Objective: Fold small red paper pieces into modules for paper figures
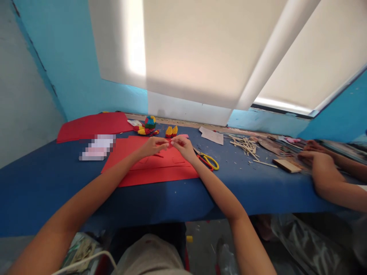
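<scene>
My left hand (156,147) and my right hand (182,146) are raised close together over red paper sheets (160,175) on the blue table. Both are pinched at the fingertips around something small and reddish between them, too small to make out. Small red pieces (158,155) lie on the sheets below. Scissors with red and yellow handles (210,161) rest just right of my right hand. Behind my hands stand a yellow and red folded-paper piece (171,131) and a multicoloured folded-paper figure (149,123).
More red sheets (93,126) lie at the back left, near a blurred white paper (98,147). Thin wooden sticks (245,146), a grey paper scrap (211,135) and a wooden block (287,165) are on the right. Another person's hands (312,152) are at the far right.
</scene>
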`<control>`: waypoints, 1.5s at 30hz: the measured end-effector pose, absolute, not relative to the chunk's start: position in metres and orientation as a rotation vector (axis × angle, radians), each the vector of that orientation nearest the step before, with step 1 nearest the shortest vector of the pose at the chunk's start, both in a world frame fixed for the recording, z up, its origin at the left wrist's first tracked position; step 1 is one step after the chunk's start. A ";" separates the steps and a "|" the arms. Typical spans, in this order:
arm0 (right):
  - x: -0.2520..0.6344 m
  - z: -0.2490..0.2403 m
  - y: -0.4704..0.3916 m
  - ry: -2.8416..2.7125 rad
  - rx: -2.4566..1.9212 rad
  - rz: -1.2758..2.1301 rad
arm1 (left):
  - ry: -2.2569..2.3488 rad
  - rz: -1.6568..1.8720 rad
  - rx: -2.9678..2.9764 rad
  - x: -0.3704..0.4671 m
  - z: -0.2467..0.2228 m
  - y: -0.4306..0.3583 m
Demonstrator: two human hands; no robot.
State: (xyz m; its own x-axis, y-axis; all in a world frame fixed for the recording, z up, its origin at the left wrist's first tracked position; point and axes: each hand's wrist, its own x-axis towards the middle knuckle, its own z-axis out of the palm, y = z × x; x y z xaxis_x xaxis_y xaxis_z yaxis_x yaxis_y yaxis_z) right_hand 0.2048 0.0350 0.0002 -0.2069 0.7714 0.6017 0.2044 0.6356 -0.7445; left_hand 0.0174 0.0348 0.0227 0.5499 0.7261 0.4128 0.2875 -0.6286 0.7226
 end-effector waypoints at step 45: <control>0.200 0.004 0.027 -1.767 -0.810 0.666 | 0.876 0.969 2.101 0.015 0.034 0.028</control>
